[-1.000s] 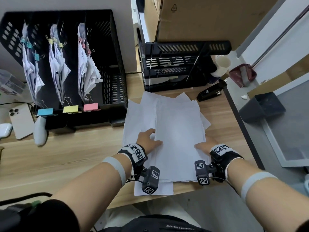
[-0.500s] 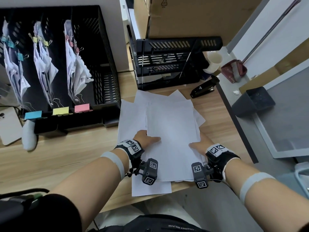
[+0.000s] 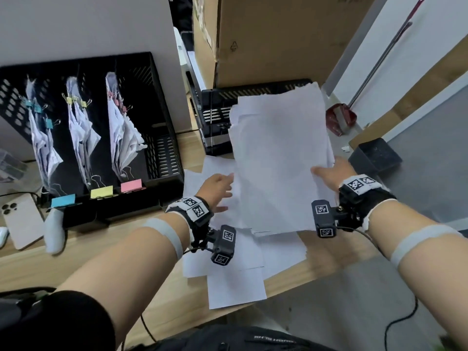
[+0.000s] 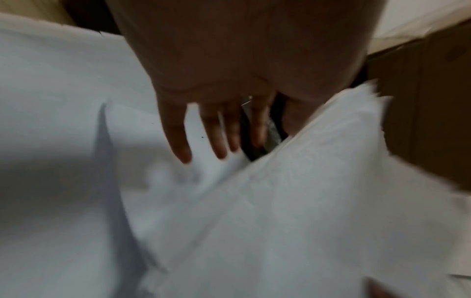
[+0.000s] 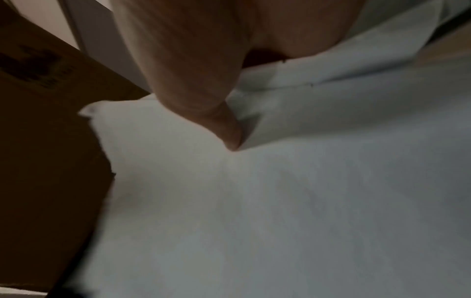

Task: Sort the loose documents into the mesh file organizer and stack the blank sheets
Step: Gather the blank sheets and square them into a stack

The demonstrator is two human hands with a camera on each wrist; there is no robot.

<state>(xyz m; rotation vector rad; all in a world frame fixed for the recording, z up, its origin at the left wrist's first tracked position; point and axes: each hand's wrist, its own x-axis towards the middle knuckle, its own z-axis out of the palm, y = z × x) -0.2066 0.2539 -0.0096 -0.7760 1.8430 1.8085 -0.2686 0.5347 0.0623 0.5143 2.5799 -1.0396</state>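
My right hand point(image 3: 326, 173) pinches a sheaf of blank sheets point(image 3: 278, 160) by its right edge and holds it raised and tilted above the desk; its thumb point(image 5: 224, 125) lies on top, the fingers are hidden beneath. My left hand point(image 3: 219, 186) is at the sheaf's left edge with fingers point(image 4: 211, 129) straight and spread over the loose sheets point(image 3: 235, 282) still lying on the wood. The black mesh file organizer point(image 3: 162, 117) stands at the back left with three slots of clipped documents point(image 3: 124, 138) and blue, yellow and pink labels.
Black letter trays point(image 3: 215, 115) and a big cardboard box point(image 3: 278, 34) stand behind the sheaf. A phone point(image 3: 22, 221) and a white object point(image 3: 54, 231) lie at the left. Off the desk's right edge are a black bin point(image 3: 374, 158) and a red dustpan point(image 3: 339, 117).
The sheaf, flat on the desk under both hands before, is now lifted and tilted up in my right hand. My left hand has come off its top to its left edge.
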